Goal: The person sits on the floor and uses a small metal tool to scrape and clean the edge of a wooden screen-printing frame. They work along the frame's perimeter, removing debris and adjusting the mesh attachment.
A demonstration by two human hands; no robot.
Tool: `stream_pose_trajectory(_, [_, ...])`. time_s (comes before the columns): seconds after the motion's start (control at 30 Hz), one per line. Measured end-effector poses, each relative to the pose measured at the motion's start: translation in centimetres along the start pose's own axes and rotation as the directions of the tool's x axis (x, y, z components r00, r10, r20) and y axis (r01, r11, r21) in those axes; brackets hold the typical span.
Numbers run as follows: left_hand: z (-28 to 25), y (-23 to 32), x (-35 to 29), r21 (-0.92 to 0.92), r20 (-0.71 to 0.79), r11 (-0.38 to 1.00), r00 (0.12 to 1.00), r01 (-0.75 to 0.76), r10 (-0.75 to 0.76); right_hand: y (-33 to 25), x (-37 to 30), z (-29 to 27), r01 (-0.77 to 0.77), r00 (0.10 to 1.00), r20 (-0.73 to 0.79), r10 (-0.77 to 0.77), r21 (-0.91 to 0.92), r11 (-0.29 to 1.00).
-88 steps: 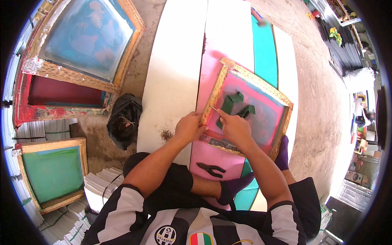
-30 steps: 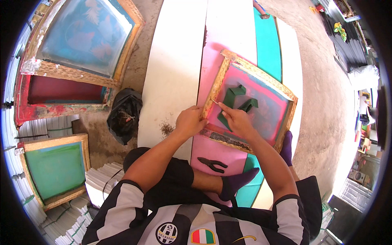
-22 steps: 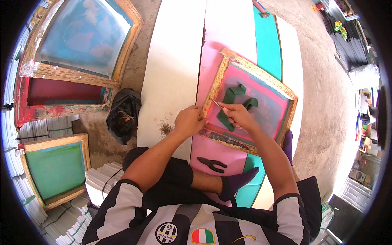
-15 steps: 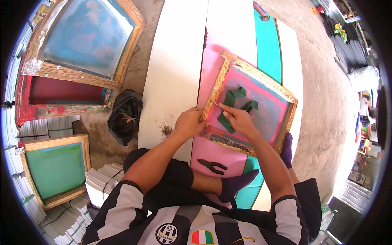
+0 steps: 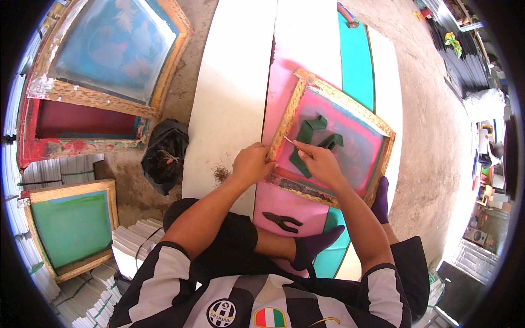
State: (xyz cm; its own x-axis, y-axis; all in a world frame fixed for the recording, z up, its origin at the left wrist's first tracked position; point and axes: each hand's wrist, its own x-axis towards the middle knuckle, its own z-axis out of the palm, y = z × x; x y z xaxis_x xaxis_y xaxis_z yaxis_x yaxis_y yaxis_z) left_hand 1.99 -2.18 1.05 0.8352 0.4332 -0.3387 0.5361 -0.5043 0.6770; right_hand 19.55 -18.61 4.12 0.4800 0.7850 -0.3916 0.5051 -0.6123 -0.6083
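Note:
A wooden screen-printing frame [image 5: 347, 103] with pink-edged mesh lies tilted on the boards in front of me. My left hand [image 5: 253, 164] is closed on its left rail near the lower corner. Over the mesh, my right hand [image 5: 321, 163] pinches a small, thin, pale stick-like piece [image 5: 288, 139], its tip by the inner edge of that rail. I cannot make out exactly what it is. A folded dark green strip [image 5: 310, 129] rests on the mesh, partly under the right hand. Black-handled pliers [image 5: 282, 221] lie on the pink board nearer me.
Left of the boards [image 5: 232, 82] sits a black plastic bag [image 5: 165, 156]. Further left stand a blue-meshed frame [image 5: 112, 54], a red frame [image 5: 82, 146] and a green one [image 5: 74, 224], by stacked white sheets. A hammer [image 5: 348, 16] lies at the far end. My purple-socked feet flank the work.
The whole view has shifted slightly left. My hands keep nearly the same place on the frame, and the thin piece in my right hand shows a little more clearly.

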Motion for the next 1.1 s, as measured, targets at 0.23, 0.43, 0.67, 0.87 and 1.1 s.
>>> stream_pose_trajectory(0.23, [0.4,-0.4,0.0,0.018,-0.044,0.999,0.999,-0.030,0.031,-1.7,-0.3,-0.3,-0.017,1.000,-0.019,0.014,-0.170,0.985])
stream_pose_trajectory(0.43, [0.2,-0.3,0.0,0.009,-0.023,1.000,0.999,-0.028,0.028,-1.4,0.0,-0.4,0.038,0.998,-0.048,-0.049,-0.209,0.977])
stream_pose_trajectory(0.67, [0.9,-0.6,-0.2,-0.006,-0.108,0.994,0.989,-0.105,0.104,-4.6,0.3,-1.6,0.065,0.997,0.068,-0.033,-0.556,0.829])
stream_pose_trajectory(0.87, [0.7,-0.3,0.2,0.021,-0.039,0.999,0.998,-0.040,0.040,-0.6,2.0,-1.4,0.075,0.992,0.113,-0.060,-0.131,0.989])
stream_pose_trajectory(1.1, [0.1,-0.4,0.0,0.008,-0.043,0.999,0.998,-0.048,0.048,-1.8,0.6,-1.9,-0.062,0.991,0.105,0.089,-0.230,0.971])
